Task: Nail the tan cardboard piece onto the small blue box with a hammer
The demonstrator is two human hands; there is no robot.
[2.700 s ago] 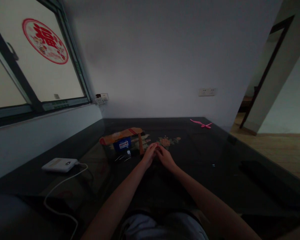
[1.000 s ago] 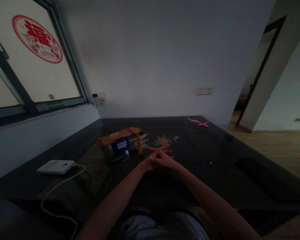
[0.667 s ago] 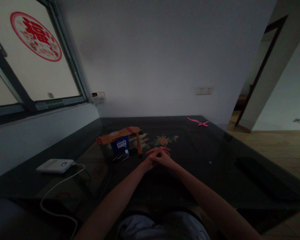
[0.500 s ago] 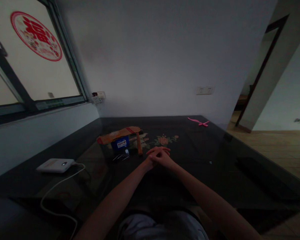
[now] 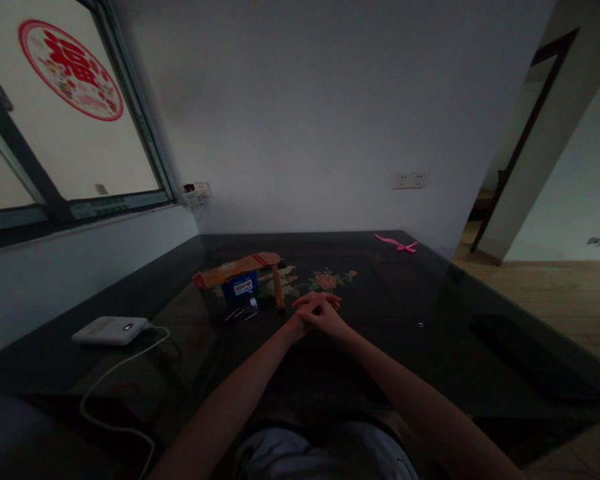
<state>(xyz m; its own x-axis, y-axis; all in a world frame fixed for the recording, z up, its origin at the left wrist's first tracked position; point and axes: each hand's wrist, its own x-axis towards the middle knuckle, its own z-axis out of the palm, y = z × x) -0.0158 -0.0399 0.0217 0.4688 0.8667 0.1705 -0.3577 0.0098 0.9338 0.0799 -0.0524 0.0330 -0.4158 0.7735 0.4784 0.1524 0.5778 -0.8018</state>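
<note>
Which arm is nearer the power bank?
Left. The left arm reaches forward to the right of the power bank, not touching it; the right arm is farther right, past the left.

The person has one left hand point(image 5: 303, 323), one right hand point(image 5: 331, 323). At left: one power bank point(image 5: 107, 331), one cable point(image 5: 111, 372), one box point(image 5: 240, 287), one wrapper point(image 5: 237, 268), one handle point(image 5: 278, 288); the pins point(image 5: 240, 313) are too small to count. Far right: one ribbon point(image 5: 404, 248), two sockets point(image 5: 403, 181).

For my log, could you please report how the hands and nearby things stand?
Left hand and right hand clasped, nothing visibly held. Wooden handle nearest, to their left. Blue box farther left.
</note>
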